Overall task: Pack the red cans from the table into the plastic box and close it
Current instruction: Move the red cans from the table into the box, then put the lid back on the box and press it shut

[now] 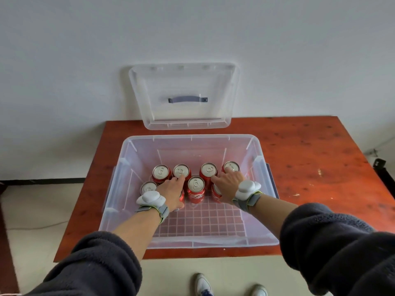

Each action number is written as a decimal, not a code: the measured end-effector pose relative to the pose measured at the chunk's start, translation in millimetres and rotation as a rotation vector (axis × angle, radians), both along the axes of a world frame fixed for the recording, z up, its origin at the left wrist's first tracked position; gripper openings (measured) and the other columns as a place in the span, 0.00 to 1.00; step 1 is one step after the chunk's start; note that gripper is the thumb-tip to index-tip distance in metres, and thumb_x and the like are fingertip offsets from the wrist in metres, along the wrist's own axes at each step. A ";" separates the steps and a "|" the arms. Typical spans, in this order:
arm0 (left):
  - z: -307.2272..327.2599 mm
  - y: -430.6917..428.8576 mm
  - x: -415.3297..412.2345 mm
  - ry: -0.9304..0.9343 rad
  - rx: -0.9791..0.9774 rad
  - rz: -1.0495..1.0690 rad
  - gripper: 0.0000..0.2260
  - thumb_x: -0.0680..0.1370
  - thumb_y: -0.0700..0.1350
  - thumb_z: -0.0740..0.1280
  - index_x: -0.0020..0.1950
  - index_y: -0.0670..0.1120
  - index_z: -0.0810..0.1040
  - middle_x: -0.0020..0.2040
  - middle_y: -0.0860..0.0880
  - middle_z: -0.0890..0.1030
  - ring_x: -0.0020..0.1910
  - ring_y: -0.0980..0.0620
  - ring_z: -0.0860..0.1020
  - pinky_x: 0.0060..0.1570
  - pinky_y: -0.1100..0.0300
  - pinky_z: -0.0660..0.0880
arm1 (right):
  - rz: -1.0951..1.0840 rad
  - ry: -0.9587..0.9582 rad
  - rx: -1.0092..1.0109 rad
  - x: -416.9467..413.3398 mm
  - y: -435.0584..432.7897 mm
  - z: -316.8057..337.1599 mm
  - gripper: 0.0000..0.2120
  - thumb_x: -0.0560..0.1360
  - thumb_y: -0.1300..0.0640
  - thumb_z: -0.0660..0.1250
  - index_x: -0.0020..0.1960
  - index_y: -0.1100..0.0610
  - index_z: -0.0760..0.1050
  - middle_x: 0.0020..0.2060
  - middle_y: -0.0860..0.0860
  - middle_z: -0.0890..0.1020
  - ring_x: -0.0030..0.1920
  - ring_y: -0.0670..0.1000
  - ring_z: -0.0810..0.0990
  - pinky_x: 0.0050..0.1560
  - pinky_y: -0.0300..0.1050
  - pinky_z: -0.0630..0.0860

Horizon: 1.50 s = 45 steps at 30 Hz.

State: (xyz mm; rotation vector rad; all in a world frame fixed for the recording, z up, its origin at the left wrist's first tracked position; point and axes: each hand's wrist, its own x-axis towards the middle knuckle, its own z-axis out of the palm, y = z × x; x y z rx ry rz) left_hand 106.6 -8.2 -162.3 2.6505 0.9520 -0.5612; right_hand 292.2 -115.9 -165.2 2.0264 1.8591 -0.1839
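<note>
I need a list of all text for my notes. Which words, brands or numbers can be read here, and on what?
None can be read.
Middle can: white script on its red side, too blurred to read.
Other cans, box, lid, wrist devices: no legible text.

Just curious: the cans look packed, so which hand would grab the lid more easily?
Probably the right hand: it sits slightly nearer the lid, though both hands are low in the plastic box.
</note>
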 end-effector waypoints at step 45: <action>86.9 332.0 91.9 -0.727 -0.232 1.060 0.29 0.72 0.42 0.72 0.70 0.39 0.67 0.66 0.41 0.74 0.64 0.42 0.74 0.64 0.46 0.73 | -1.033 0.798 0.486 247.0 243.3 46.4 0.15 0.73 0.54 0.65 0.57 0.60 0.71 0.47 0.58 0.81 0.40 0.60 0.84 0.45 0.59 0.82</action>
